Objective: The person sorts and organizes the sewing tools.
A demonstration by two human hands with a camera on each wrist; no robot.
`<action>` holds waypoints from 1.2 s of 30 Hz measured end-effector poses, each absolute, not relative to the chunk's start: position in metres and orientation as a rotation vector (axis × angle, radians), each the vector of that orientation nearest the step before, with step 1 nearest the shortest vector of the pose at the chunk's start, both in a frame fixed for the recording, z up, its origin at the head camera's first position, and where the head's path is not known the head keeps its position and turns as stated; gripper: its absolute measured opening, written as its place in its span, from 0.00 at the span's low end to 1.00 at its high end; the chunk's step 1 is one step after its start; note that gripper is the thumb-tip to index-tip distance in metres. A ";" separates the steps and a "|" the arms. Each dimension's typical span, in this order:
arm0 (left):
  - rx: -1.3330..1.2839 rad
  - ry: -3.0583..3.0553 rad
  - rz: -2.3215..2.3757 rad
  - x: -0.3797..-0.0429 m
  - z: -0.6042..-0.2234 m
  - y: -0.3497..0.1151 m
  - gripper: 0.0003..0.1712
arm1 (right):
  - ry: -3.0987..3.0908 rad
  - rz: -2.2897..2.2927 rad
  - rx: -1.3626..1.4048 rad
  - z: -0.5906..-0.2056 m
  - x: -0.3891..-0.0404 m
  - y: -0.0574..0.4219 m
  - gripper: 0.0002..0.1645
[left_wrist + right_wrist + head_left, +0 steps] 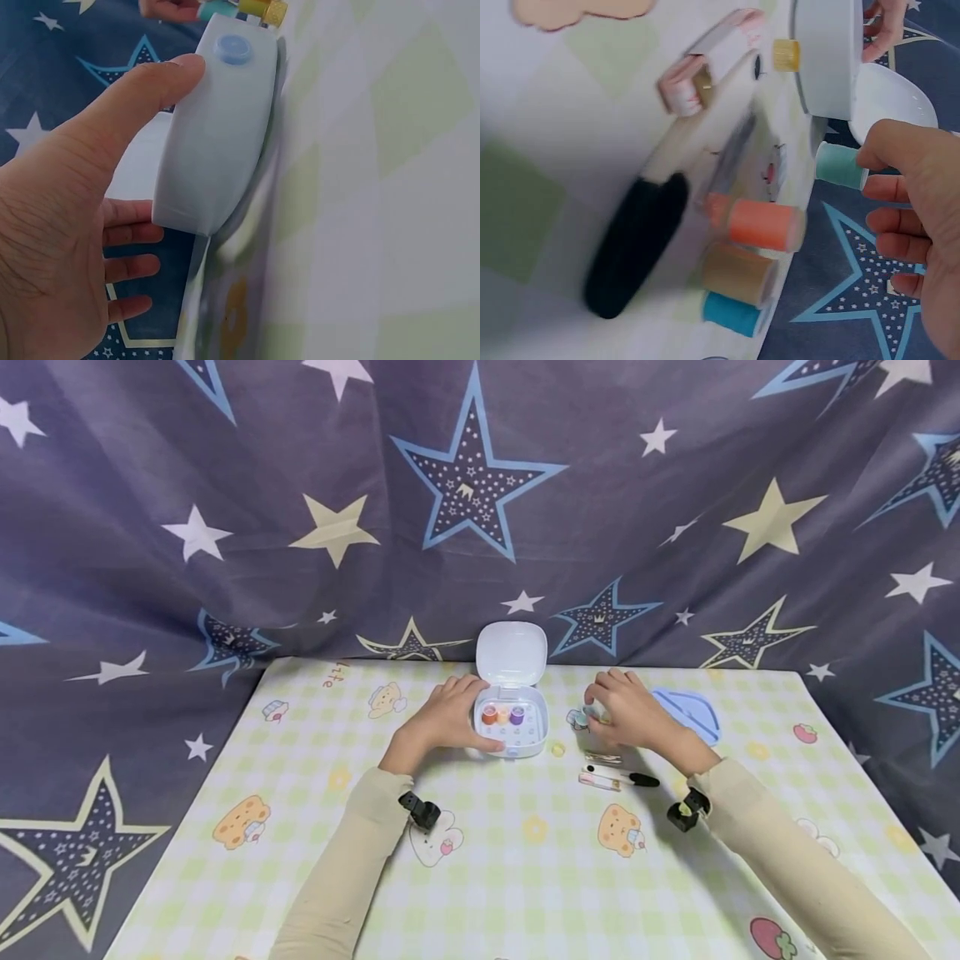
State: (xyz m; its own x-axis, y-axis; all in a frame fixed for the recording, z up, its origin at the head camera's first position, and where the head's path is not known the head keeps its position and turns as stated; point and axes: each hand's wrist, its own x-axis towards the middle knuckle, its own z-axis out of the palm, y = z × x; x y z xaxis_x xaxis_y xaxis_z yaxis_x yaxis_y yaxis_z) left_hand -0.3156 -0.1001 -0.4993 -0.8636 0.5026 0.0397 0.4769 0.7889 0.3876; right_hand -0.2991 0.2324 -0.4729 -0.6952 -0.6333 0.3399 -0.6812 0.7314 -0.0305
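My left hand [450, 714] holds a small white sewing box [512, 750] by its left side, thumb on the front near a blue button [232, 49]. The box stands with its lid [512, 652] raised. Inside it are an orange-red spool [489, 716], a peach spool [503, 717] and a purple spool [517, 716]. To the right of the box, my right hand [630, 708] pinches a mint-green thread spool [840, 165] between thumb and forefinger. Below that hand, an orange spool [761, 225], a tan spool [739, 274] and a blue spool [733, 313] stand on the table.
A yellow spool [558, 749] stands just right of the box. Nearer me lie a white tool with a black end [643, 779], a small pink-and-white item [599, 778] and thin metallic pieces [602, 758]. A blue tray [697, 714] lies behind my right wrist. Star-patterned cloth [465, 568] hangs behind the table.
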 end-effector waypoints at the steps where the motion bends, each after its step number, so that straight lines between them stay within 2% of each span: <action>1: 0.796 2.907 0.605 -0.316 -0.499 -0.100 0.65 | -2.630 0.231 1.022 -0.471 -0.299 0.232 0.10; 12: 0.809 2.891 0.620 -0.316 -0.496 -0.098 0.66 | -2.590 0.335 1.042 -0.455 -0.304 0.213 0.11; 30: 0.825 2.885 0.623 -0.319 -0.495 -0.097 0.65 | -2.738 0.449 1.055 -0.455 -0.310 0.178 0.12; 36: 0.809 2.875 0.609 -0.319 -0.497 -0.098 0.65 | -2.744 0.330 1.091 -0.455 -0.311 0.168 0.12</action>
